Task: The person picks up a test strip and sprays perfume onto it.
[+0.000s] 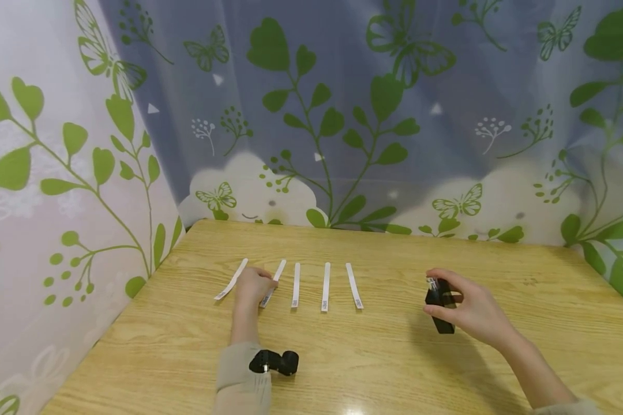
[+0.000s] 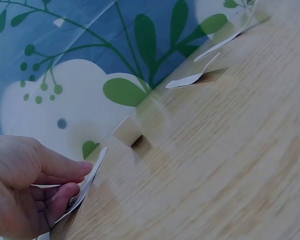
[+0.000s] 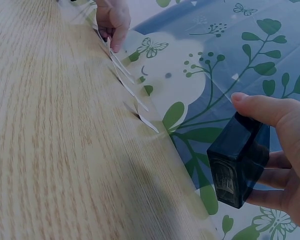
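Observation:
White paper test strips lie in a row on the wooden table, several with small print on their near ends. My left hand [image 1: 251, 285] is at the second paper strip [image 1: 281, 270] from the left, its thumb and fingers pinching the strip's side. Left of that hand lies the leftmost strip [image 1: 232, 280]. To the right are the middle strip [image 1: 296, 285], another strip [image 1: 326, 287] and the rightmost strip [image 1: 354, 286]. My right hand [image 1: 480, 314] holds a black rectangular perfume bottle [image 3: 235, 160] tilted above the table, between thumb and fingers. A clear, shiny part shows at its upper end in the head view.
The wooden table [image 1: 374, 357] meets a patterned curtain [image 1: 342, 115] at the back. Another light patterned cloth [image 1: 57, 190] hangs along the left edge. A black camera [image 1: 275, 362] is strapped to the left sleeve.

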{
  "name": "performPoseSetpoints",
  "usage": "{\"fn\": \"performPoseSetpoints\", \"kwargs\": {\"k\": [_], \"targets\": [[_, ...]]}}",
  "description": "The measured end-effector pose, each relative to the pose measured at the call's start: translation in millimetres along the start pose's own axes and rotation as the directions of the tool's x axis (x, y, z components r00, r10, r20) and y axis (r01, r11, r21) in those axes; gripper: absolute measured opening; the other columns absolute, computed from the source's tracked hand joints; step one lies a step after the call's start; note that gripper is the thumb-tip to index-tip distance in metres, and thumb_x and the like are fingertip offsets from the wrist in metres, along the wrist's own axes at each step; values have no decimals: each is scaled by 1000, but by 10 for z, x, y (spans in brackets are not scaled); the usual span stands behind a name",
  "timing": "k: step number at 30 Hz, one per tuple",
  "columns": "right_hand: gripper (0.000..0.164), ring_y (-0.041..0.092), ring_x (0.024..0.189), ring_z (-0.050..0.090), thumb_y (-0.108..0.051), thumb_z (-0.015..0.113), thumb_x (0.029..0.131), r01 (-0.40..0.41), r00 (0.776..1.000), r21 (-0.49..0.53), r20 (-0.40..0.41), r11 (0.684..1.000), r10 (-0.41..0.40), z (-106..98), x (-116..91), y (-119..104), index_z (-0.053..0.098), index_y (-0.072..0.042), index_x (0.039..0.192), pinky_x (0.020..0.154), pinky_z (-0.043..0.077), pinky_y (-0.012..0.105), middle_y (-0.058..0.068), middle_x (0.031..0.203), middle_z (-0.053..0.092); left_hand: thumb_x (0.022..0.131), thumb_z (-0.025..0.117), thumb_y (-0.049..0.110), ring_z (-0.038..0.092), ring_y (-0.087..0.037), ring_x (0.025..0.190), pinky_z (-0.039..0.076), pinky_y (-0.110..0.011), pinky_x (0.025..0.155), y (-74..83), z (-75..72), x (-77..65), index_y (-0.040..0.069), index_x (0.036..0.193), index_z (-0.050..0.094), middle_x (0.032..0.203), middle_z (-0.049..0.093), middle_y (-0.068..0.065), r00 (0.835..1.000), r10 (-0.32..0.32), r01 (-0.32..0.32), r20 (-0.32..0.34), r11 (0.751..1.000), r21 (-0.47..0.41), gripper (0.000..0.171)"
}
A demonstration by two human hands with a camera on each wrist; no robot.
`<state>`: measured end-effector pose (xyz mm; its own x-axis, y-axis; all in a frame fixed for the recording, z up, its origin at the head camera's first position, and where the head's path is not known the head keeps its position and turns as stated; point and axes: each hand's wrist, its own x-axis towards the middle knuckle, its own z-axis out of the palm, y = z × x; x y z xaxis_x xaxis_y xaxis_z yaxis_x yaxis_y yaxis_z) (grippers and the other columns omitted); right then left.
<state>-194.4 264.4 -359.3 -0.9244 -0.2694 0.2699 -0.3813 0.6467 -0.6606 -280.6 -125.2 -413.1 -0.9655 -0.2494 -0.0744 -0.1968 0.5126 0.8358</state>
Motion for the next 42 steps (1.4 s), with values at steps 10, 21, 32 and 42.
{"fn": "performPoseSetpoints", "kwargs": {"k": [10, 21, 32, 42], "targets": [[66, 39, 98, 59, -28, 74, 80, -18, 1000, 31, 8, 999, 17, -2, -3, -11, 44, -9, 135, 62, 53, 29, 21, 130, 47, 74, 70, 0, 58, -30, 80, 48, -39, 70, 2, 28, 9, -1, 82, 67, 85, 64, -14, 996, 75, -69, -44, 991, 117, 8], [61, 33, 99, 58, -30, 74, 79, 32, 999, -13, 2, 999, -32, 29, 2, 24, 49, -10, 131, 72, 53, 34, 16, 127, 52, 72, 62, 0, 58, -30, 78, 46, -39, 70, 24, 18, 2, 1, 78, 69, 81, 65, -12, 991, 116, -105, -60, 982, 160, 10], [62, 30, 101, 57, -28, 74, 79, 38, 999, -9, 12, 999, -38, 52, 7, 48, 48, -9, 131, 78, 52, 40, 15, 127, 52, 71, 62, -1, 57, -29, 77, 46, -39, 70, 13, 24, -4, 2, 80, 67, 82, 64, -12, 993, 97, -88, -65, 988, 130, 10], [61, 31, 100, 57, -27, 74, 79, 41, 999, -9, 1, 999, -41, 34, 0, 8, 48, -10, 131, 77, 52, 38, 15, 127, 52, 77, 66, -3, 54, -36, 100, 44, -44, 83, 7, -23, -12, -4, 96, 67, 111, 60, -23, 998, 68, -68, 2, 997, -45, 19]]}}
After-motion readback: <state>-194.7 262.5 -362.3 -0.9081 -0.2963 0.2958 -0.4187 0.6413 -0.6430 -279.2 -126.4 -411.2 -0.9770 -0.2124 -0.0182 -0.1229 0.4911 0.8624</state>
